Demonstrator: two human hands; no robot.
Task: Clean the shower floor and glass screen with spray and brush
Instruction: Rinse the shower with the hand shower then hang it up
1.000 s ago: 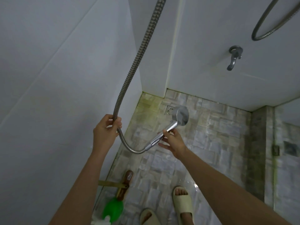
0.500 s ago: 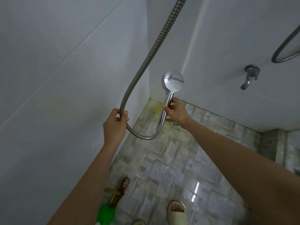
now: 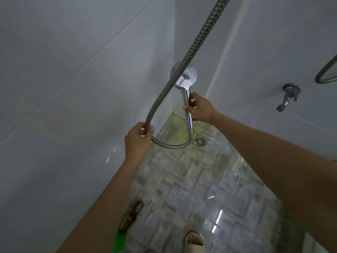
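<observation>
My right hand (image 3: 200,108) grips the chrome handle of the shower head (image 3: 187,77), which stands upright with its round face turned towards the corner wall. My left hand (image 3: 137,139) holds the ribbed metal hose (image 3: 182,64) where it bends into a loop below the handle. The hose runs up and out of the frame at the top. A brown wooden brush (image 3: 132,215) lies on the grey mosaic shower floor (image 3: 191,189) by the left wall. A green object (image 3: 120,240) beside the brush is partly hidden by my left forearm.
A round brass floor drain (image 3: 200,141) sits in the far corner, with yellowish staining on the tiles around it. A metal tap (image 3: 288,96) sticks out of the right wall and a second hose loop (image 3: 326,73) hangs there. My sandalled foot (image 3: 194,241) stands on the wet floor.
My right hand has lifted the shower head from near the floor to upright in front of the corner. My left hand stayed on the hose. The view has tilted upward.
</observation>
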